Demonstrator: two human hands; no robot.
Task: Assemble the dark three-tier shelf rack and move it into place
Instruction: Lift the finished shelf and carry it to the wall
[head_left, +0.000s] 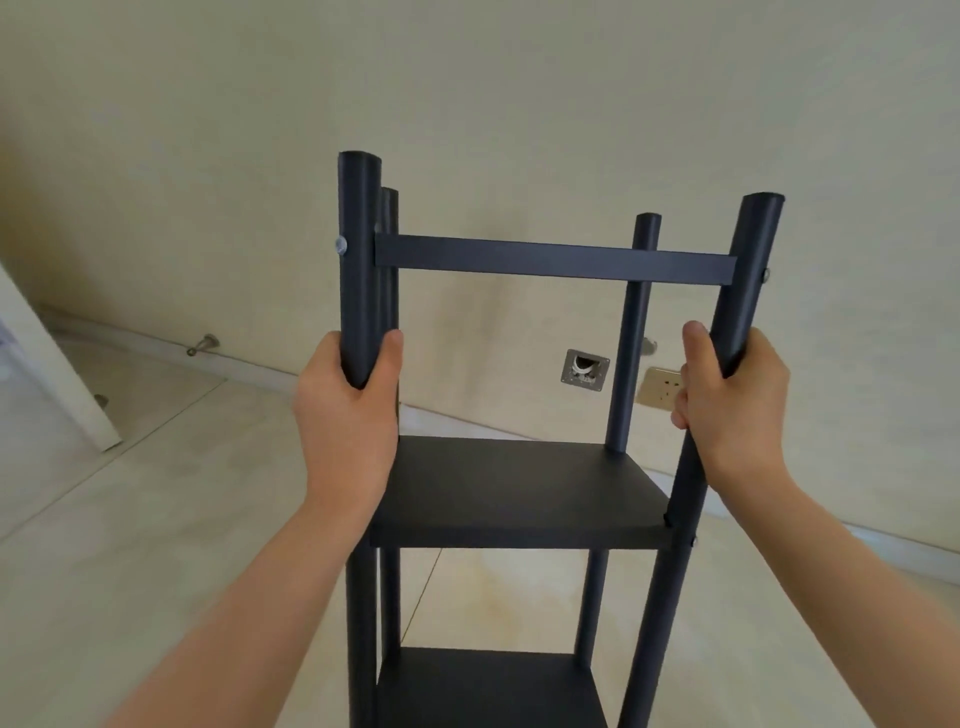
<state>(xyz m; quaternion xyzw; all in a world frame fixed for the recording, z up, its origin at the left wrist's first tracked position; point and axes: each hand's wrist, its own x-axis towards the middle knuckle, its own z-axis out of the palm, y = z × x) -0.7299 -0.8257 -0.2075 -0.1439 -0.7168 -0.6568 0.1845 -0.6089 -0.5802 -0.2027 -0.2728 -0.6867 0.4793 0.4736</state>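
The dark shelf rack (519, 488) stands upright in front of me in the head view, with four round posts and a flat crossbar (556, 260) joining the two near posts close to their tops. Two dark shelf boards show, one at mid-height and one lower (488, 686). My left hand (348, 410) grips the near left post below the crossbar. My right hand (727, 400) grips the near right post at about the same height. The rack's feet are out of view.
A cream wall is close behind the rack, with an open metal wall box (587, 371) and a socket plate (660, 387) low on it. A door stopper (203, 345) sticks out near the skirting at left. A white panel (57, 374) leans at far left. Pale tiled floor lies all around.
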